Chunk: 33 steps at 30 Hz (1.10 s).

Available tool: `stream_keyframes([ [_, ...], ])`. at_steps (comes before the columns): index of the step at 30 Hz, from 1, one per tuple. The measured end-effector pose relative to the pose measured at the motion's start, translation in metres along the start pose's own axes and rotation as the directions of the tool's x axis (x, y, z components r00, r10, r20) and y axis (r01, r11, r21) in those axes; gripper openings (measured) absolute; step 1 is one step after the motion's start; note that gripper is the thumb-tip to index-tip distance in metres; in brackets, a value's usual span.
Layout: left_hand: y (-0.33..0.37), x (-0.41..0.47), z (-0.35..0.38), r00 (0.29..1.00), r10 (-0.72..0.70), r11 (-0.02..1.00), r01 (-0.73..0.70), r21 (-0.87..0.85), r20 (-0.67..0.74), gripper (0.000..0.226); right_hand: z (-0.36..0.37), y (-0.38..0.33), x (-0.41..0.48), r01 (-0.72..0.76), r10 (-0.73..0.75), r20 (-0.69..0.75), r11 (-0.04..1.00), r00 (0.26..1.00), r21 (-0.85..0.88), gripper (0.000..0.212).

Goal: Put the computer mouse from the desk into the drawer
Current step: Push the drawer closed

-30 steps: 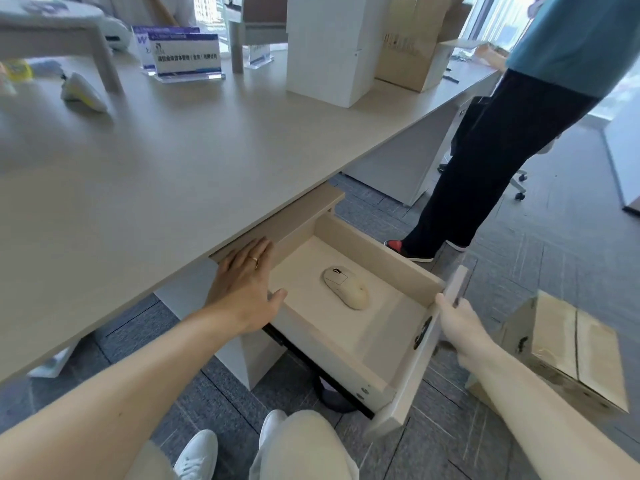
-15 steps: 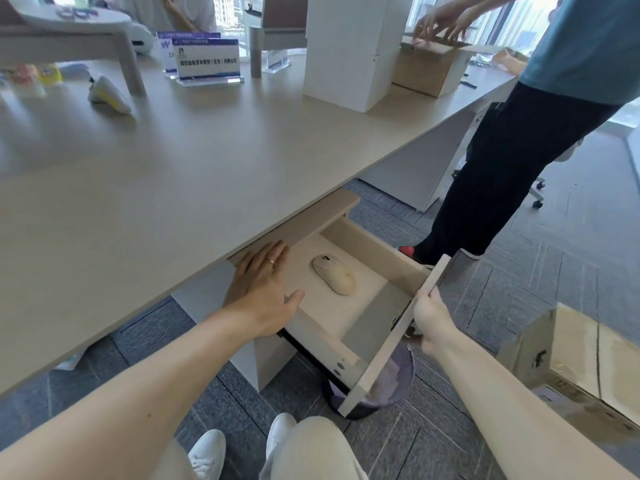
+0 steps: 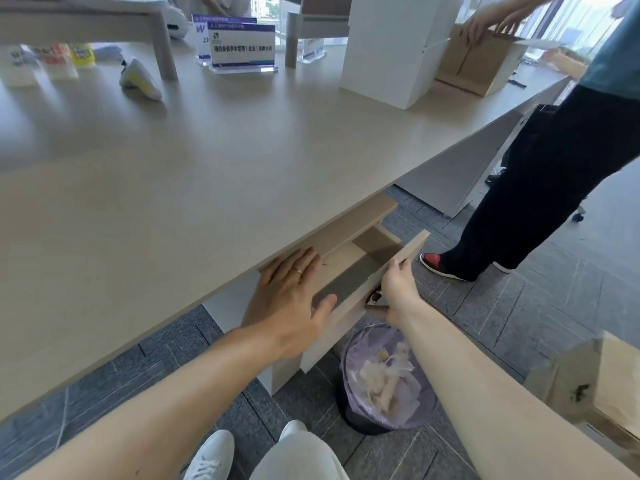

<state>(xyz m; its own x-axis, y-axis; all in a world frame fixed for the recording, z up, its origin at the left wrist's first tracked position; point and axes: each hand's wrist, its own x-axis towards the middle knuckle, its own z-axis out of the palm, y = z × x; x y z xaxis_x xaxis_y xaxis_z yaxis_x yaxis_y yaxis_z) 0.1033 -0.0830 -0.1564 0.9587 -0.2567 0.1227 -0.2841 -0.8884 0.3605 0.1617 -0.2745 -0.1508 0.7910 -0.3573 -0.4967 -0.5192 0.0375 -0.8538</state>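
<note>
The light wood drawer (image 3: 349, 278) under the desk (image 3: 194, 174) stands only a narrow gap open. The computer mouse is out of sight, hidden under the desk top inside the drawer. My right hand (image 3: 396, 289) grips the drawer front panel (image 3: 401, 258) near its middle. My left hand (image 3: 291, 299) lies flat with fingers spread at the desk edge, its thumb over the drawer's left end.
A bin lined with a purple bag (image 3: 384, 379) stands on the floor below the drawer. Another person (image 3: 540, 188) stands at the right, hands on a cardboard box (image 3: 481, 60). A white box (image 3: 388, 46), a sign holder (image 3: 242, 46) and another cardboard box (image 3: 595, 382) are around.
The drawer has slid most of the way in, pushed by my right hand. The mouse, visible inside before, has passed out of sight under the desk. The bin has come into view.
</note>
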Motion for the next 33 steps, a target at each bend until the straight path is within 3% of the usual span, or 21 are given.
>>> stream_keyframes([
  [8,-0.001,0.0,0.004,1.0,0.006,1.0,-0.006,-0.007,-0.006,0.079,0.039,-0.013,0.005,-0.072,0.072,0.071,0.997,0.995,-0.001,0.064],
  [12,0.0,-0.001,0.004,1.0,0.005,1.0,-0.006,-0.013,-0.013,0.079,0.054,-0.014,0.008,-0.068,0.074,0.123,0.996,0.99,-0.05,0.029],
  [14,0.0,0.0,0.005,1.0,0.004,1.0,-0.004,-0.008,-0.018,0.078,0.06,-0.011,0.015,-0.075,0.075,0.099,0.997,0.992,-0.009,0.042],
  [19,0.0,0.0,0.004,1.0,0.01,1.0,-0.01,0.002,-0.025,0.078,0.067,-0.01,0.013,-0.081,0.057,0.151,0.983,0.987,0.163,0.049],
  [33,0.001,-0.001,0.006,0.999,0.012,1.0,-0.011,0.019,-0.044,0.079,0.072,-0.015,0.005,-0.078,0.05,0.175,0.984,0.983,0.16,0.047],
])
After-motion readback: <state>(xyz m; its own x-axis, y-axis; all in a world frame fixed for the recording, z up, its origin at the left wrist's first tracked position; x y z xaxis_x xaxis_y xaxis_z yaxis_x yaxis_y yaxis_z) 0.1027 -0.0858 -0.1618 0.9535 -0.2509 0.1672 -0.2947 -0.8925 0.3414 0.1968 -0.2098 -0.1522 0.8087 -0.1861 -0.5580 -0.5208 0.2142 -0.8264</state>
